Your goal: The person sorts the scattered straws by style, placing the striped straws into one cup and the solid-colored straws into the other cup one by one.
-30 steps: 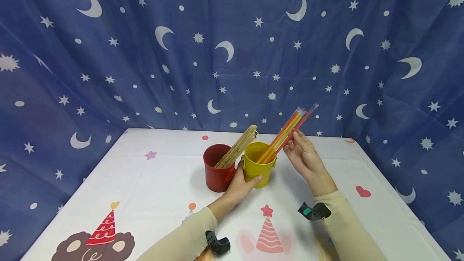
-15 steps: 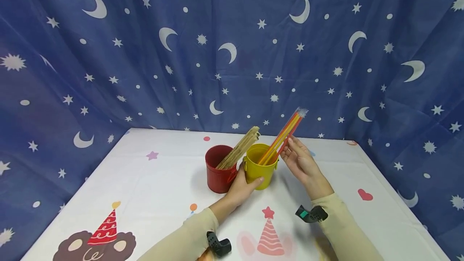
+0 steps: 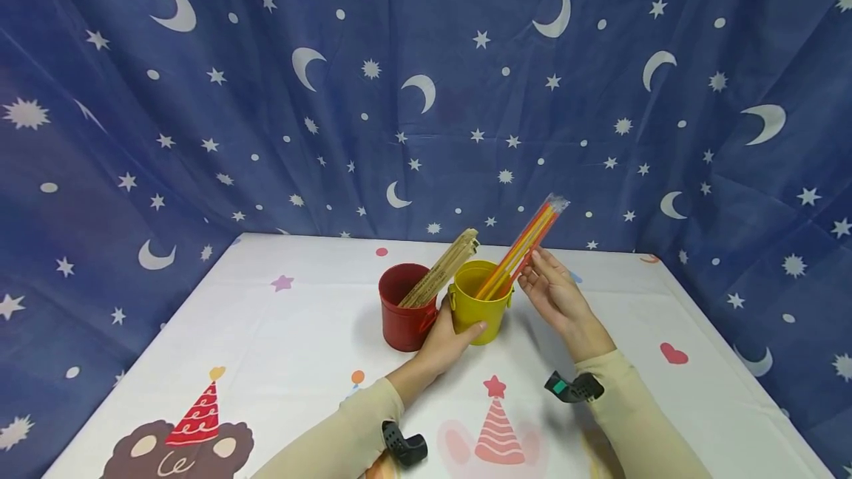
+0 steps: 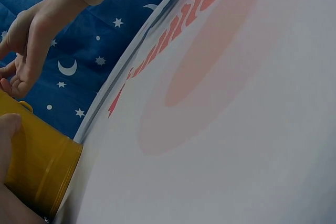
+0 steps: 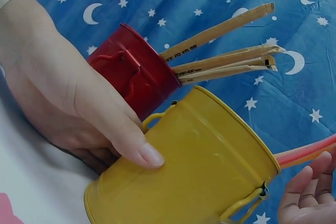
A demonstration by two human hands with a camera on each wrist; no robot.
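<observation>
My left hand [image 3: 442, 342] grips the yellow bucket [image 3: 481, 320] low on its side, thumb across the front, as the right wrist view also shows. Several red, orange and yellow straws in clear wrappers [image 3: 522, 246] lean to the right out of that bucket. At their right side my right hand [image 3: 559, 305] pinches a red straw between thumb and fingertips, just above the rim. Left of the yellow bucket stands a red bucket [image 3: 404, 327] holding several paper-wrapped sticks [image 5: 226, 32] with dark print, tilted to the right. The straws' lower ends are hidden inside.
A white tablecloth [image 3: 299, 346] with printed party hats, a bear and a heart covers the table. Behind its far edge hangs a blue curtain [image 3: 333, 168] with moons and stars. The two buckets stand close together near the middle.
A red straw that stuck out above the others has gone down into the yellow bucket, its top now level with the bunch. My right hand lowered slightly with it; the left hand kept its grip.
</observation>
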